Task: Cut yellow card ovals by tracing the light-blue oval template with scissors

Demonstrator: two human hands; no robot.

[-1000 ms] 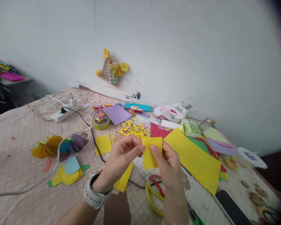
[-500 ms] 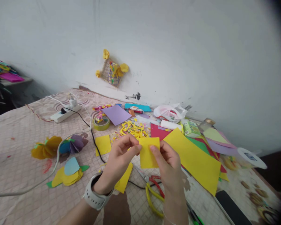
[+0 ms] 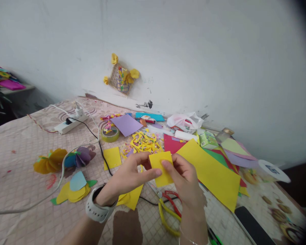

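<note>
A small yellow paper square (image 3: 156,177) is held up between my two hands, slightly tilted. My right hand (image 3: 186,180) pinches it, thumb on the front and fingers behind. My left hand (image 3: 129,177) grips its left edge, the thumb lying across the front and the fingertips partly hidden behind it. Below the hands lie scissors (image 3: 169,214) with one red and one yellow handle. More yellow paper pieces (image 3: 134,199) rest under my left wrist, and another yellow square (image 3: 112,157) lies farther left.
Yellow paper scraps (image 3: 144,142) are heaped beyond my hands. A large yellow sheet (image 3: 211,173) covers coloured sheets at right, near a phone (image 3: 252,224). A black cable (image 3: 102,149) runs from a power strip (image 3: 71,124). Paper flowers (image 3: 52,160) and cut petals (image 3: 73,192) lie left.
The paper square has tilted and shifted slightly left and down. My left thumb has moved from its upper left edge to lie across its front; the right hand keeps its pinch.
</note>
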